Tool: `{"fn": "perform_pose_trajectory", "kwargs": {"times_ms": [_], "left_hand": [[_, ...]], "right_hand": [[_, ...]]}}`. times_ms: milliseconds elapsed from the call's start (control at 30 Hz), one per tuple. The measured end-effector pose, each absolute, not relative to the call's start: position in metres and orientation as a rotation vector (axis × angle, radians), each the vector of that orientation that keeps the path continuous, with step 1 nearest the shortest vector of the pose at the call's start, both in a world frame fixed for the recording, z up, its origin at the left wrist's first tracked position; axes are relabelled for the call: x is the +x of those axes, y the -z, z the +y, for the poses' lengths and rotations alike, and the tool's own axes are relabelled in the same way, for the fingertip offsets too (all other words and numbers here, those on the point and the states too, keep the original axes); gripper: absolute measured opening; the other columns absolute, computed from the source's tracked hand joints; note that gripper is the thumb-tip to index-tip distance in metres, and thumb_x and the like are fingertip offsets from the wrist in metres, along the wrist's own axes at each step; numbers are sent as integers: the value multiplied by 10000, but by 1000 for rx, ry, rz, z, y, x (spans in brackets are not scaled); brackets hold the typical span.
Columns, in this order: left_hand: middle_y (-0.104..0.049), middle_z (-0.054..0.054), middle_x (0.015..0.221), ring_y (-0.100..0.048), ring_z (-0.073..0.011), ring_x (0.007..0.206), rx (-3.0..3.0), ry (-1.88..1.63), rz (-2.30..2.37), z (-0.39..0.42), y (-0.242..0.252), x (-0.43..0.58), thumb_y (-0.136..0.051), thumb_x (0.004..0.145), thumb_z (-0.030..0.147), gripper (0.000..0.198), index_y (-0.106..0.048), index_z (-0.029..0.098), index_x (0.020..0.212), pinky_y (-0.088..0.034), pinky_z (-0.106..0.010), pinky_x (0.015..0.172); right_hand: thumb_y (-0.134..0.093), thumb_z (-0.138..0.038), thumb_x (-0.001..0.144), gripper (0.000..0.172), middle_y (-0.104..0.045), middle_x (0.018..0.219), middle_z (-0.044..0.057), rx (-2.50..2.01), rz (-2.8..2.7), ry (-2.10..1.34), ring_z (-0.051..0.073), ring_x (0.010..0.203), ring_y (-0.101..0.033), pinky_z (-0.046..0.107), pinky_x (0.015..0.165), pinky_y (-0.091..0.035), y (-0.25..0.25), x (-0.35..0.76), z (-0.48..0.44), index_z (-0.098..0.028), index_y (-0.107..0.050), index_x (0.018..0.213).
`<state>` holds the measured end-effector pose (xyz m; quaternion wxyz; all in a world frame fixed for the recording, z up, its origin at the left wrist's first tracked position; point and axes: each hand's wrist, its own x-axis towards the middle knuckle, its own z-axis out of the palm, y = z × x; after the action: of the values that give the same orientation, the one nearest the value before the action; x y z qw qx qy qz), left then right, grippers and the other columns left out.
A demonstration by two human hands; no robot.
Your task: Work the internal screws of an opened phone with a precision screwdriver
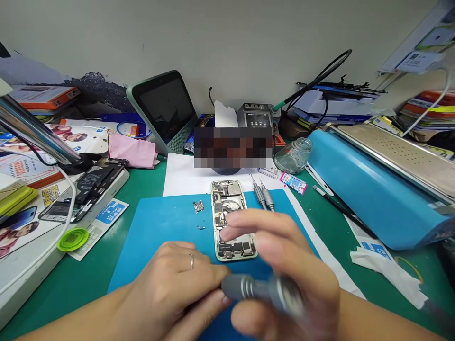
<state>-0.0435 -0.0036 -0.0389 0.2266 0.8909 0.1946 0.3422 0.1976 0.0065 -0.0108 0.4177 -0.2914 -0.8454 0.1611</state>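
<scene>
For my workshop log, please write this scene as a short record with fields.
Left hand: pinches one end of a grey tool
Right hand: around the tool's blurred other end; grip unclear
Phone: opened, inner parts showing, across blue mat and white paper
Left of phone: small loose parts
Right of phone: two slim tools

Grey tool (253, 287), one: right end blurred, left tip lost to us among the left hand's (181, 277) fingers. Opened phone (227, 248), one: partly covered by the right hand (298, 265). Dark round base (226, 171), one: we find everything above pixelated. Loose fragments (201, 228): too small for us to identify.
</scene>
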Motion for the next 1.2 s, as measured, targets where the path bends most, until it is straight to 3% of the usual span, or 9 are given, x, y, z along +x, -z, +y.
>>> {"fn": "perform_pose_trajectory", "kwargs": {"times_ms": [33,133,300,467,667,867,967,1100,1200], "left_hand": [[-680,-22,728,-664,-156,637,2369,-919,586,13,23,-34,-487,1017,222,156,-639,198,991,-479,-269,618],[-634,14,648,-589,-111,548,2250,-928,632,35,-7,-20,-478,1013,175,180,-613,195,896,-387,-241,533],[-535,31,580,-478,-97,509,2268,-942,666,26,-3,-22,-521,977,169,218,-581,179,767,-334,-244,509],[-464,65,556,-421,-67,498,2249,-985,722,27,0,-20,-563,978,190,276,-517,187,706,-304,-219,503],[-542,45,616,-484,-90,549,2224,-918,702,29,-2,-18,-527,1002,177,166,-622,181,865,-345,-231,546],[-534,75,611,-482,-70,524,2289,-1000,728,30,-2,-18,-584,990,173,154,-601,200,840,-329,-229,529],[-552,77,624,-524,-88,531,2332,-951,831,29,-1,-20,-604,985,220,55,-650,214,1014,-362,-244,541],[-631,26,720,-571,-156,581,2590,-882,853,27,4,-22,-551,995,232,198,-620,179,1173,-387,-319,559],[-633,14,727,-552,-177,561,2722,-813,847,28,6,-22,-515,1007,233,177,-614,170,1140,-364,-348,528]], "right_hand": [[-654,-368,959,687,-626,1327,111,-643,-1975,-397,232,1134,-686,368,943,-638,-2,193,17,-261,-320,1549],[-613,-263,988,578,-669,1241,98,-570,-1870,-480,200,1087,-696,353,936,-637,-19,183,22,-263,-377,1516],[-689,-135,924,763,-663,1277,110,-589,-1932,-526,189,1084,-702,328,934,-636,-11,181,14,-247,-288,1565],[-643,-61,930,715,-688,1206,81,-588,-1911,-650,159,1065,-707,276,935,-619,-11,182,15,-279,-339,1539],[-608,-8,919,728,-682,1192,48,-668,-1706,-822,144,1053,-711,287,958,-611,-10,180,12,-334,-349,1515],[-661,-64,912,722,-709,1205,47,-668,-1881,-778,187,1053,-731,310,887,-649,-14,185,18,-353,-375,1508],[-645,3,889,701,-695,1151,38,-672,-1806,-656,184,999,-740,321,847,-662,-16,191,25,-337,-432,1464],[-643,55,855,716,-609,1285,54,-743,-1704,-495,190,989,-748,357,860,-667,-14,202,31,-339,-468,1427],[-644,67,843,725,-688,1109,30,-743,-1821,-517,189,950,-752,349,838,-665,-10,208,30,-315,-468,1433]]}}
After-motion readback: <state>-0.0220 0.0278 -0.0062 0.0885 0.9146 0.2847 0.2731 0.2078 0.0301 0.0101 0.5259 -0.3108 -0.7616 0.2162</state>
